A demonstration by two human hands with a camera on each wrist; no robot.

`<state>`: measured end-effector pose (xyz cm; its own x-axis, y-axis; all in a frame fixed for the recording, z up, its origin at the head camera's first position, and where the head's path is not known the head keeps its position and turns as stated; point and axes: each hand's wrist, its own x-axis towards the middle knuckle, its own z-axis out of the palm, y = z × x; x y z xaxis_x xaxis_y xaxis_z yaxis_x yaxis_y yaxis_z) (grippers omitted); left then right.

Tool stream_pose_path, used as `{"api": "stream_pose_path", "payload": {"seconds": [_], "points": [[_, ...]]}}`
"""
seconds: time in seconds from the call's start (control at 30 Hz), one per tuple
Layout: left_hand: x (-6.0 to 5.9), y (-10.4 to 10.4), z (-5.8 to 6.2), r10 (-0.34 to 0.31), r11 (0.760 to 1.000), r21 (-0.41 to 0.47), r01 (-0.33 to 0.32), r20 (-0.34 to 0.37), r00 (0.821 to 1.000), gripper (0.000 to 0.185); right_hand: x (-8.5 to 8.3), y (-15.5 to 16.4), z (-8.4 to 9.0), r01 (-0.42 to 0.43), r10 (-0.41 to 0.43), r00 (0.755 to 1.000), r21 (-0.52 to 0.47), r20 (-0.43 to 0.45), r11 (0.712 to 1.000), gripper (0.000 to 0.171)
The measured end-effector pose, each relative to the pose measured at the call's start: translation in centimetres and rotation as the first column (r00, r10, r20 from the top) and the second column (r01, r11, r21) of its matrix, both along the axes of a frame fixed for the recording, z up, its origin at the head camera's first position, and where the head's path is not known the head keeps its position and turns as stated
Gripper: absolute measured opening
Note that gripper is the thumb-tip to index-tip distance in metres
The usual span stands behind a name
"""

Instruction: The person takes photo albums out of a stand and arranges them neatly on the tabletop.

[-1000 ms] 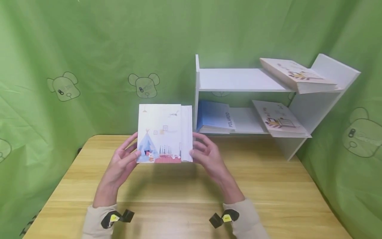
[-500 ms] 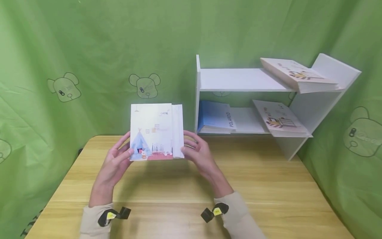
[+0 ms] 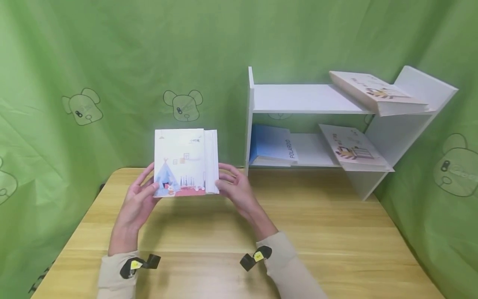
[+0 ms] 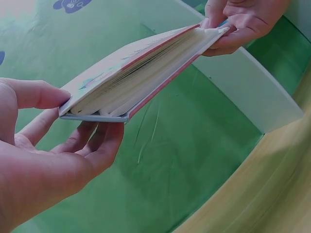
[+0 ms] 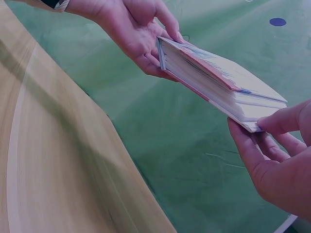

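- I hold the book (image 3: 183, 162) upright above the worktop (image 3: 231, 232), well left of the shelf (image 3: 336, 124), its tent cover facing me.
- My left hand (image 3: 140, 199) pinches the lower spine corner, thumb on the cover and fingers behind; my right hand (image 3: 233, 187) pinches the lower corner of the open page edge the same way.
- It looks like a light, stiff-covered book; the covers should not bend, but the pages fan loose at the open edge, so I judge a hold across both covers near the corners safest, and the glossy cover could slip.
- Against the frames before, the book and both hands have drifted left, farther from the shelf; the grip looks unchanged.
- The shelf holds a blue book (image 3: 270, 145) and two pale ones.
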<state>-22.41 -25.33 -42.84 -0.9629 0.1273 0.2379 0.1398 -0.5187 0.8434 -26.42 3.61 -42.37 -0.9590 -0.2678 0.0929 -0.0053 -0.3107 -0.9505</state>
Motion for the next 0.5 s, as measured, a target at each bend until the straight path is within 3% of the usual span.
{"api": "stream_pose_path", "payload": {"seconds": [0.5], "points": [[-0.5,-1.7,-0.8,0.012,0.992,0.126,-0.017,0.041,0.999,0.057,-0.5,-2.6,-1.0,-0.048,0.049,0.999,0.050,-0.005,0.998,0.067]]}}
